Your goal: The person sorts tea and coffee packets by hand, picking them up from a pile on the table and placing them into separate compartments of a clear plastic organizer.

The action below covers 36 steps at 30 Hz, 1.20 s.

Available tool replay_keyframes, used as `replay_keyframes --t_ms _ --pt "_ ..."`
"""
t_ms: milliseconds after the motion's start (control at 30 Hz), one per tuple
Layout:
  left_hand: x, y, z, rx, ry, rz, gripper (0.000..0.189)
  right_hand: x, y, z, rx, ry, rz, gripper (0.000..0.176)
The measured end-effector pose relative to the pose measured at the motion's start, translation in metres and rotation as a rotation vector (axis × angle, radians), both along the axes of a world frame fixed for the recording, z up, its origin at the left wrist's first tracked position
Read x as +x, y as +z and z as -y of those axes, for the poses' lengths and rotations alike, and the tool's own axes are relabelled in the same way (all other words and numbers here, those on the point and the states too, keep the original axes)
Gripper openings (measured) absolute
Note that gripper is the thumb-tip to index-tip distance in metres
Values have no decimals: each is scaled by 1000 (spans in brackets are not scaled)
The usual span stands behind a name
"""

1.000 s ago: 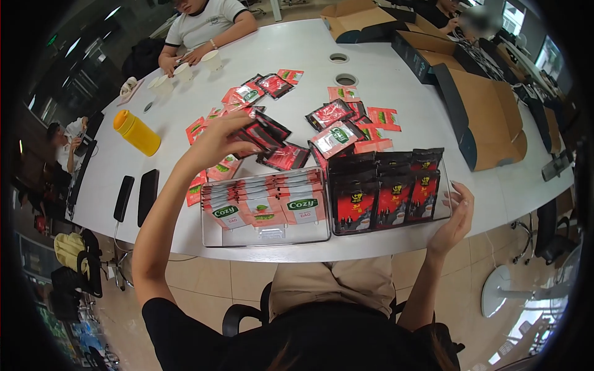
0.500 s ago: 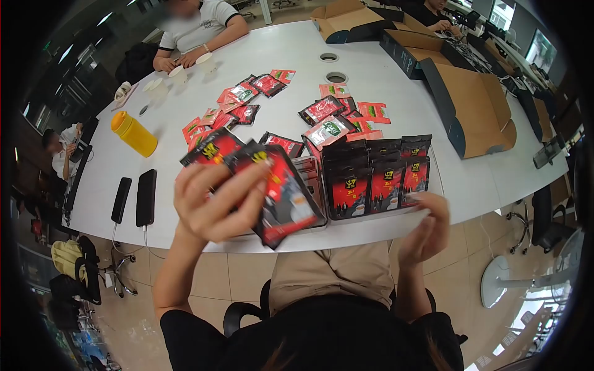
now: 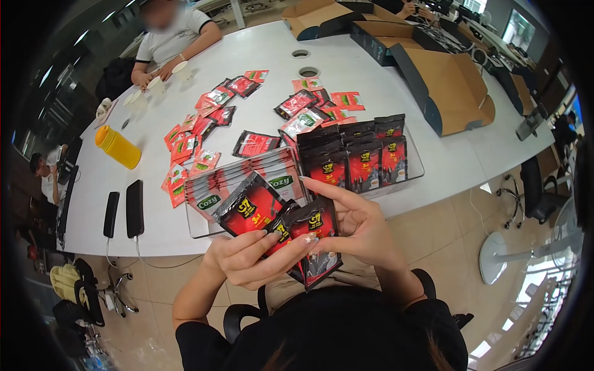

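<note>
- Now both our hands meet at the near edge of the table; half a second ago the right hand [image 3: 360, 227] hung beside the right tray [image 3: 416, 170], and the left hand [image 3: 250, 258] carried the packets alone; so the handling is two-handed at this moment, and neither hand steadies a tray.
- Our left hand is closed on the fanned held packets [image 3: 247, 210], thumb in front; our right hand is partly curled, its thumb over the rightmost packet and its other fingers behind, index stretched forward.
- We hold these just in front of the left tray [image 3: 199, 229], tilted, G7 fronts up; at least three show, and overlap hides any others.
- We count two clear trays; Cozy packets [image 3: 208, 203] stand tightly in the left one, too close to number; three G7 fronts [image 3: 364, 166] line the right one, with more behind.
- Farther off, we see two loose piles, left [image 3: 204, 126] and right [image 3: 305, 121], and one lone packet [image 3: 256, 143] between; overlap spoils a count.
- At left, we have one yellow bottle [image 3: 120, 148], two dark phone-like devices [image 3: 134, 209] and about four pale cups [image 3: 182, 71].
</note>
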<state>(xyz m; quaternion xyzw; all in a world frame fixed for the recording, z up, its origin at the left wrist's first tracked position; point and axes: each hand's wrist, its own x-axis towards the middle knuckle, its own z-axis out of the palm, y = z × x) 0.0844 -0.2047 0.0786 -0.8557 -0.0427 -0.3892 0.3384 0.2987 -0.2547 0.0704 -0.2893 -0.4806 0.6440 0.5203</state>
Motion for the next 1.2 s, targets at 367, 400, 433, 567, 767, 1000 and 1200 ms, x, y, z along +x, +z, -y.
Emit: replay_keyframes --t_ms 367,400,433,567,767,1000,1200 --pt "17 -63 7 -195 98 224 25 111 3 -19 402 -988 509 35" --pt "21 -66 5 -205 93 244 25 115 3 -25 415 -936 622 34" --pt "26 -69 2 -213 88 264 25 119 2 -31 428 -882 734 33" --pt "31 -72 -5 -256 81 313 26 128 -4 -40 476 -737 1181 38" --pt "29 -73 -4 -318 82 307 27 118 26 -40 629 -665 1639 75" --pt "26 -72 -3 -337 92 265 26 112 28 -64 549 -353 1800 128" --pt "25 -71 -2 -380 105 256 26 111 31 -70 543 -290 1808 125"
